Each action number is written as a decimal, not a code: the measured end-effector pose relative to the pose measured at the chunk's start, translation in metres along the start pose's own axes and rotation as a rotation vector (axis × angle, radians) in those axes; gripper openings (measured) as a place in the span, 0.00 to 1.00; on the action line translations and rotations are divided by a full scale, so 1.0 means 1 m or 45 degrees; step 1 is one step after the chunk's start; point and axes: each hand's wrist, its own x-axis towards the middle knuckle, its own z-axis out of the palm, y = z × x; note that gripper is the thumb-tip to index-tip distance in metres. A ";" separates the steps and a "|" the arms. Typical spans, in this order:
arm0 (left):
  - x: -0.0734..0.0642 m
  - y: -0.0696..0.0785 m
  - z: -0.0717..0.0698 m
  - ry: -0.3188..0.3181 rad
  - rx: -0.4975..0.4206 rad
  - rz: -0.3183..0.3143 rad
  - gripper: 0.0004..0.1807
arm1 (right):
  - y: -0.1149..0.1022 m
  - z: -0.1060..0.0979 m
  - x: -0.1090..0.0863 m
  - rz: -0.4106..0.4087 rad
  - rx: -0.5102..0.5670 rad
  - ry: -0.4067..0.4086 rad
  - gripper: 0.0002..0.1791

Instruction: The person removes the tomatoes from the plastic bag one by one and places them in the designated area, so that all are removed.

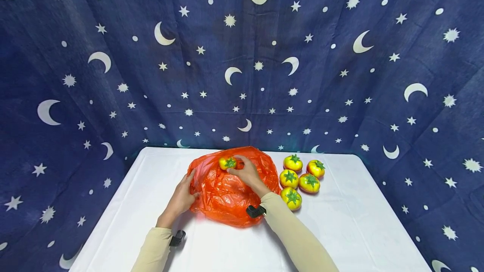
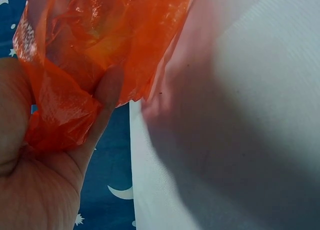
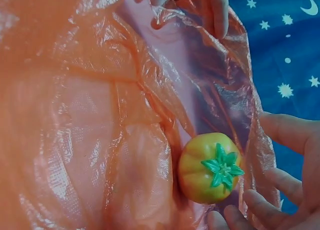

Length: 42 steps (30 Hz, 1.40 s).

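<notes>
A thin red plastic bag (image 1: 227,200) lies spread on the table, its mouth held up at the left. My left hand (image 1: 180,197) grips the bag's left edge; in the left wrist view the red film (image 2: 65,110) passes between thumb and fingers. A yellow-orange toy tomato (image 1: 227,163) with a green star-shaped top is at the bag's mouth, over the red film. Beside it is my right hand (image 1: 246,172), its fingers spread. In the right wrist view the tomato (image 3: 200,167) sits apart from the loosely bent fingers (image 3: 285,185).
Several more yellow-red toy tomatoes (image 1: 289,178) stand grouped right of the bag, near the right forearm. A white cloth covers the table (image 1: 351,217). Behind it hangs a dark blue curtain (image 1: 211,108) with moons and stars.
</notes>
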 end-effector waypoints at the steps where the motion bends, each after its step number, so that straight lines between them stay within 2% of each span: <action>1: 0.000 0.000 0.000 0.001 0.002 0.002 0.50 | 0.000 0.001 0.001 0.017 0.002 0.002 0.35; 7: -0.002 0.000 0.001 0.023 0.031 0.042 0.49 | 0.001 0.006 0.011 0.067 -0.032 0.041 0.35; 12: -0.001 -0.001 0.001 0.032 0.030 0.061 0.49 | 0.002 0.010 0.018 0.088 -0.029 0.034 0.35; 21: 0.001 -0.002 0.002 -0.004 0.012 0.032 0.49 | 0.006 0.019 0.025 0.108 0.009 0.023 0.36; 31: 0.002 0.001 0.000 -0.003 0.004 0.029 0.49 | 0.010 0.031 0.035 0.049 -0.088 0.113 0.36; 35: 0.001 0.001 0.001 0.004 0.009 0.029 0.49 | 0.011 0.033 0.036 0.055 -0.080 0.123 0.37; 42: 0.001 0.000 0.003 0.010 0.011 0.010 0.49 | 0.013 0.040 0.037 -0.007 -0.070 0.135 0.40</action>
